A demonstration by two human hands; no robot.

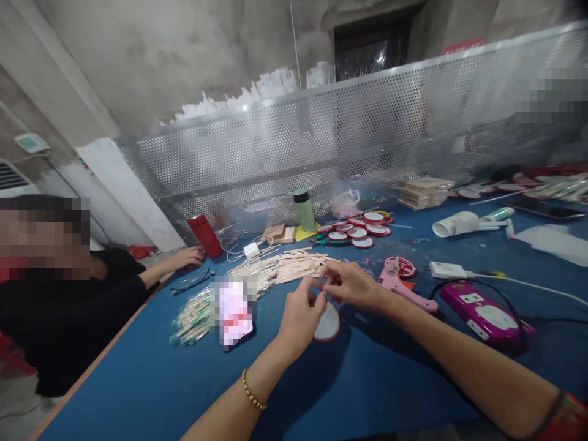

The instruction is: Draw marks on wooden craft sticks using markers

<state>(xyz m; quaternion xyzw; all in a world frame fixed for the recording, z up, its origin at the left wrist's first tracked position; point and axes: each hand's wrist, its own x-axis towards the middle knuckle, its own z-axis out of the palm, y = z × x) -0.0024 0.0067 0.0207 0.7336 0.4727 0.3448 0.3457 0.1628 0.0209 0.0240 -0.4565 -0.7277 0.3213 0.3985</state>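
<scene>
My left hand (301, 309), below a gold bead bracelet (252, 392), has its thumb and fingers pinched together. My right hand (351, 285) meets it fingertip to fingertip, also in a pinch. A small reddish bit shows where the fingertips meet; it is too small to name. Right below the fingers is a round white disc (327, 323) with a thin red rim, partly covered by my left hand. Whether the disc is held or lies on the table cannot be told. Close to my right forearm lies a pink hot glue gun (407, 288).
Flat wooden sticks (301, 265) and a phone (236, 315) lie beyond and left of my hands. Red-rimmed discs (357, 233), a green bottle (304, 210) and a red bottle (205, 236) stand farther back. A purple power strip (482, 312) is at right. Another person's hand (187, 258) rests at left.
</scene>
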